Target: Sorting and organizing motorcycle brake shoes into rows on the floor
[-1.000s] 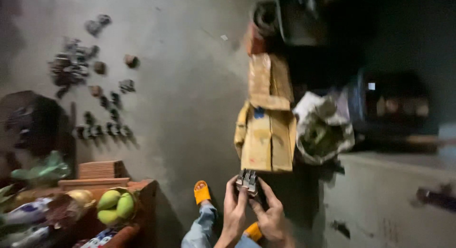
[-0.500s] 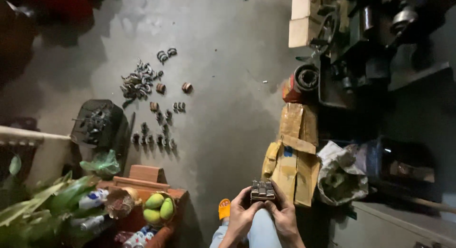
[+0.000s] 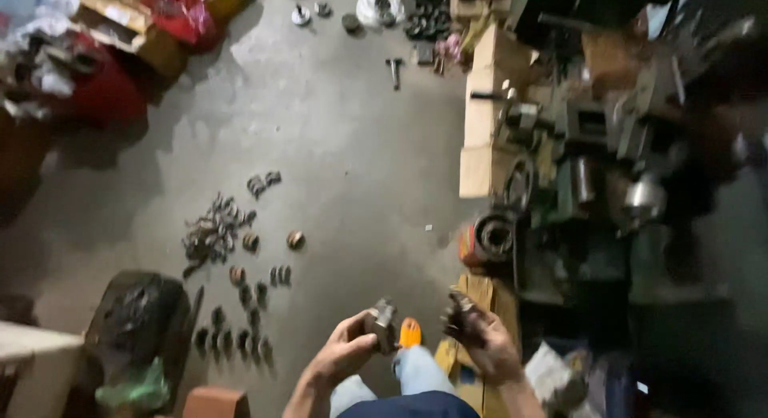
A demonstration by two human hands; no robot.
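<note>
The left hand (image 3: 346,356) is closed around a small grey metal block (image 3: 382,322), with the fingers wrapped under it and the block protruding above the thumb. The right hand (image 3: 484,346) is closed around a second, darker metal part (image 3: 459,316), held at about the same height. The two parts are apart, with a clear gap between them. Motion blur hides the fine shape of both parts.

Directly between the hands, lower down, an orange sandal (image 3: 410,332) shows on the concrete floor (image 3: 352,146), above a blue-jeaned leg (image 3: 416,370).

Beyond the left hand, to its left, rows of small dark metal pieces (image 3: 236,338) stand on the floor, and further out lies a loose heap of similar pieces (image 3: 212,234). A dark, greasy rounded object (image 3: 140,318) sits left of the rows, with a green plastic bag (image 3: 132,386) against its near side.

Beneath the right hand lies flattened brown cardboard (image 3: 480,294). Just beyond it stands a round red-and-black component (image 3: 488,238). Further out on that side, a dark machine (image 3: 592,170) stands with pale cardboard boxes (image 3: 484,106) against it.
</note>
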